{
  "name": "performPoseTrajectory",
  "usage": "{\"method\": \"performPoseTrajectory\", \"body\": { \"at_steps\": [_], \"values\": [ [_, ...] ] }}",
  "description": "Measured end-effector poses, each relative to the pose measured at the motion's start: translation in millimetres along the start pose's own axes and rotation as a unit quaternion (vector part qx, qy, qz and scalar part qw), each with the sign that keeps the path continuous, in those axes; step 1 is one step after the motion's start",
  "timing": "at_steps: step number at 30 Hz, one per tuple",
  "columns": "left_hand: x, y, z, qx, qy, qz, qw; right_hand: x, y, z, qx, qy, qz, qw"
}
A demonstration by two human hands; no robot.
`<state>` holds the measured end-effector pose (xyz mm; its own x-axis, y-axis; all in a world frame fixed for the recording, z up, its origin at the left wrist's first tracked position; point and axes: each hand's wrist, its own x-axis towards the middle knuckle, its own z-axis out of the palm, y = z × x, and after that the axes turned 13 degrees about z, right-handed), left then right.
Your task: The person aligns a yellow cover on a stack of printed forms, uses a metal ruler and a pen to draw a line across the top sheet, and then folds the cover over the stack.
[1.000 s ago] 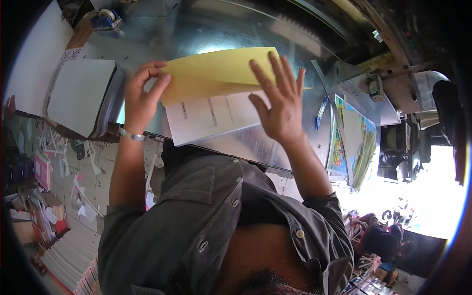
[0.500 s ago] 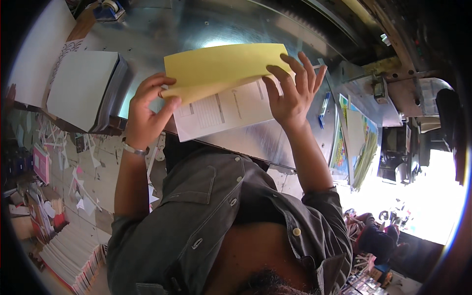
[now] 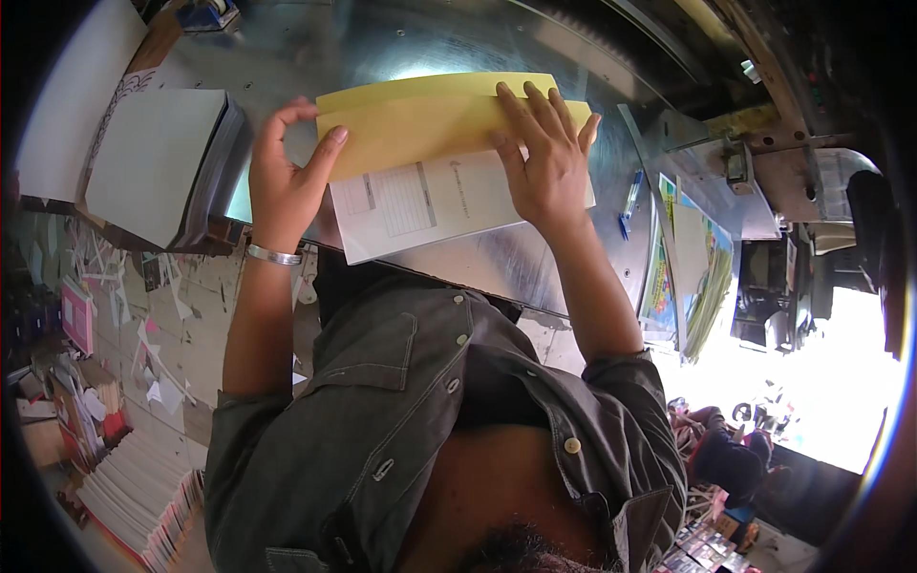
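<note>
A yellow sheet (image 3: 435,124) lies folded across the upper middle of the frame on a shiny metal table (image 3: 382,43), its upper edge doubled so that a paler yellow strip shows along the top; beneath its lower edge a white printed sheet (image 3: 420,205) sticks out, bearing a ruled box and lines of small print. The left hand (image 3: 287,177) grips the left end of the yellow sheet, thumb on top near the fold and fingers curled round the edge, a metal bangle (image 3: 273,255) on the wrist. The right hand (image 3: 544,162) lies flat and spread wide on the right part of the sheet, fingers pointing to the top of the frame, pressing it down. In the upper left a thick stack of white paper (image 3: 158,162) sits on the table, near the left hand but apart from it. To the right of the right hand lie a blue pen (image 3: 629,202) and a pile of colourful printed covers (image 3: 693,263). In the lower left, stacks of booklets (image 3: 134,492) stand on a floor strewn with paper scraps. The person's grey shirt (image 3: 382,411) fills the lower middle.
</note>
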<state>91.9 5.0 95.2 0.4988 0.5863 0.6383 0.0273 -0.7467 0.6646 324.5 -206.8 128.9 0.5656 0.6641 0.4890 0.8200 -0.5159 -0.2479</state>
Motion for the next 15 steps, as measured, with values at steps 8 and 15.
{"method": "performPoseTrajectory", "body": {
  "at_steps": [8, 15],
  "values": [
    [25.0, 83.8, 13.2, 0.247, -0.151, 0.227, 0.93, -5.4, -3.4, 3.8, -0.001, -0.024, 0.003, 1.0],
    [4.2, 72.8, 40.1, 0.312, -0.238, 0.254, 0.884, -9.3, -8.9, 8.4, -0.032, -0.052, 0.032, 0.998]
  ]
}}
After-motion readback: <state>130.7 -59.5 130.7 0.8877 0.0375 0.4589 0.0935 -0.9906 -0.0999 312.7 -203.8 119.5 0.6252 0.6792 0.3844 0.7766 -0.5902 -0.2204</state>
